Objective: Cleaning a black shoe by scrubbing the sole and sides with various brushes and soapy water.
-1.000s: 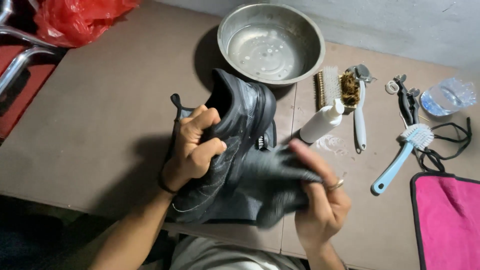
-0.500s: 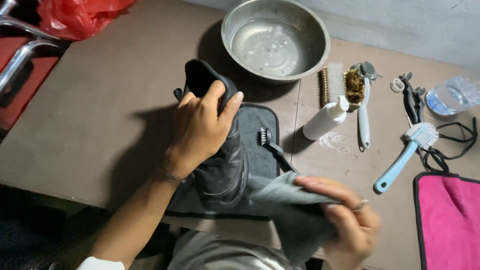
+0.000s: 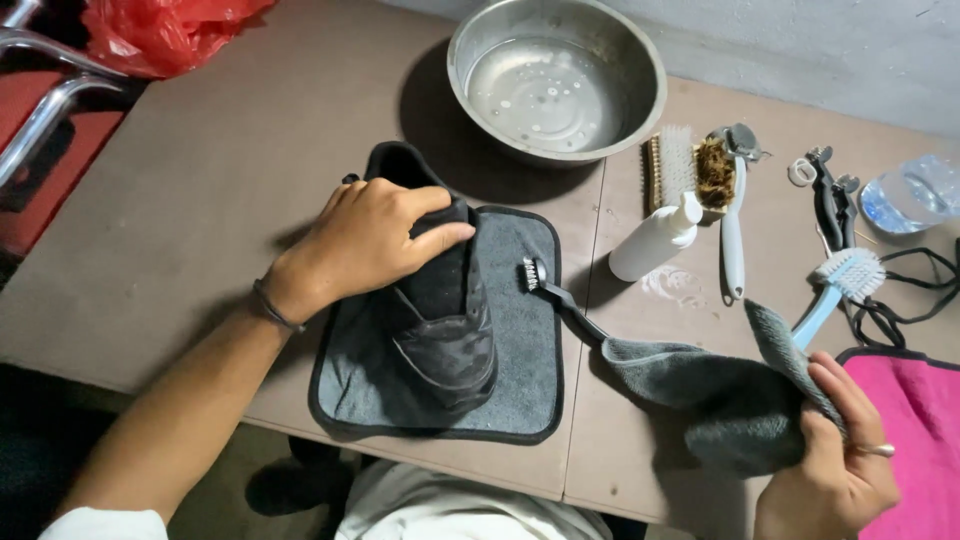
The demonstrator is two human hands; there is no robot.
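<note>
Shoe (image 3: 435, 310) now sits sole-down on the grey mat (image 3: 520, 330), my left hand (image 3: 365, 245) gripping its collar, while my right hand (image 3: 835, 470) has pulled the clutched grey cloth (image 3: 720, 385) away, so wiping has paused.

We see a black shoe (image 3: 440, 320) on a dark grey mat (image 3: 520, 350), a grey cloth (image 3: 720, 395), a pink towel (image 3: 915, 440) at four o'clock, and a red bag (image 3: 165, 30) at eleven o'clock.

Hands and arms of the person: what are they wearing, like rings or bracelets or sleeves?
The left hand is bare, with a thin dark band round its wrist. That forearm is bare too, and a bit of white sleeve shows near the elbow at the picture's bottom corner. The right hand is bare and wears a silver-coloured ring on one finger. No gloves on either.
</note>
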